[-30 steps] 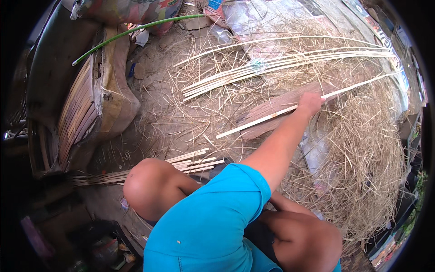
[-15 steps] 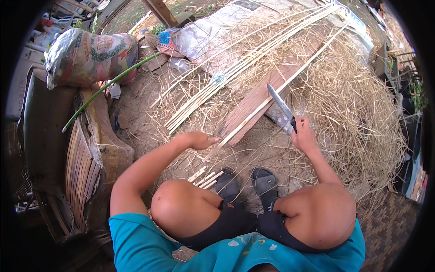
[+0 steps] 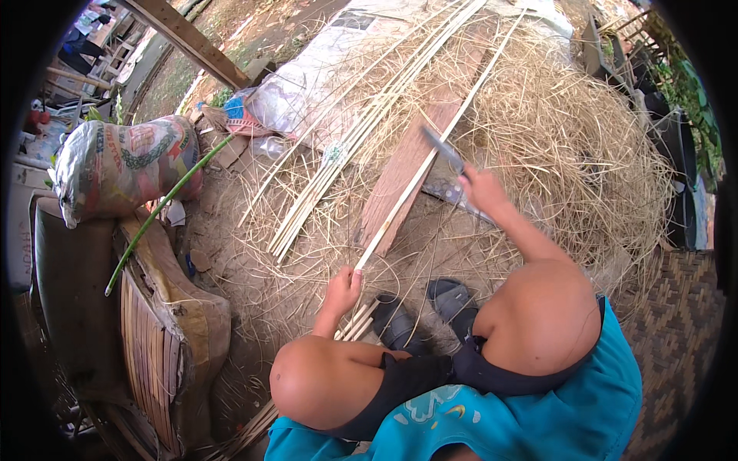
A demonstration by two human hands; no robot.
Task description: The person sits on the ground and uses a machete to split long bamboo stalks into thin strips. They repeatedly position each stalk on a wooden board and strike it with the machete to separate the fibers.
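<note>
Right hand [image 3: 483,190] grip clenched on knife [image 3: 443,149], left hand [image 3: 343,289] grasping bamboo strip [image 3: 430,164], arms outstretched

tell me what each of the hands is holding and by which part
Left hand grips the long pale bamboo strip at its near end; right hand holds the grey-bladed knife by its handle.
</note>
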